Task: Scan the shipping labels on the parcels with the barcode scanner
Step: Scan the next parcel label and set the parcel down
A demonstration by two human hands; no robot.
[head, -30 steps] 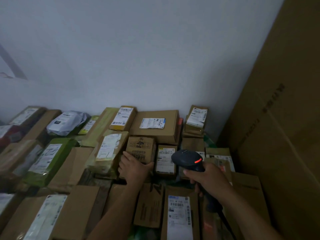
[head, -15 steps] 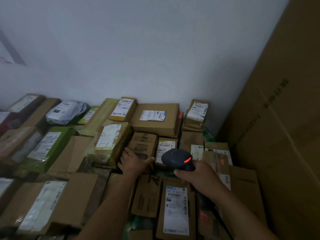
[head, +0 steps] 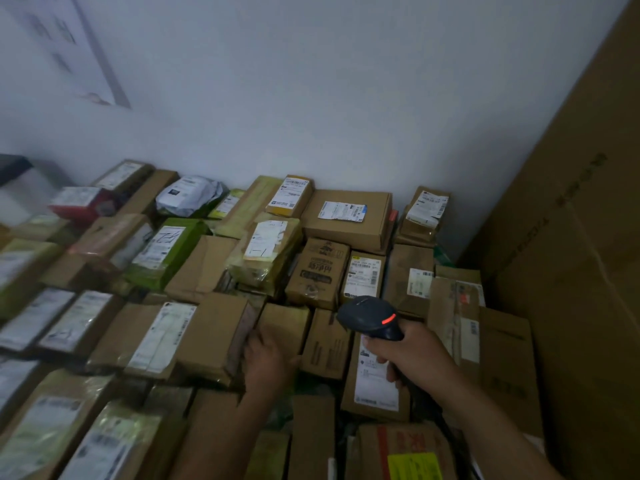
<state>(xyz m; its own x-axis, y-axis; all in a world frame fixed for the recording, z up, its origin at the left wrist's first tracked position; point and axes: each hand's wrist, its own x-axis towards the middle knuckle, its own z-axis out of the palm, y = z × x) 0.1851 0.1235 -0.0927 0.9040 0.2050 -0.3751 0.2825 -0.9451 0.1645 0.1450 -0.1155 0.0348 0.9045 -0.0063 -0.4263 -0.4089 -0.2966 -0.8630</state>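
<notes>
Many cardboard parcels with white shipping labels lie packed side by side below a white wall. My right hand point(head: 412, 355) grips the handle of a dark barcode scanner point(head: 372, 317); a red light glows on its head, which points toward the labelled small box point(head: 362, 277) behind it. My left hand point(head: 266, 362) is blurred and rests against a plain brown box point(head: 284, 325) in the middle, its fingers at the box's left side. Under my right hand lies a long box with a white label point(head: 375, 382).
A very large upright cardboard carton point(head: 571, 254) walls off the right side. Green-wrapped parcels point(head: 166, 251) and a grey plastic mailer point(head: 188, 195) lie to the left and rear. A box with red tape and a yellow sticker point(head: 412, 459) sits at the bottom edge.
My left hand has drawn back from the printed box near the wall to a nearer plain box. The scanner stays in my right hand. The camera has tilted down and left.
</notes>
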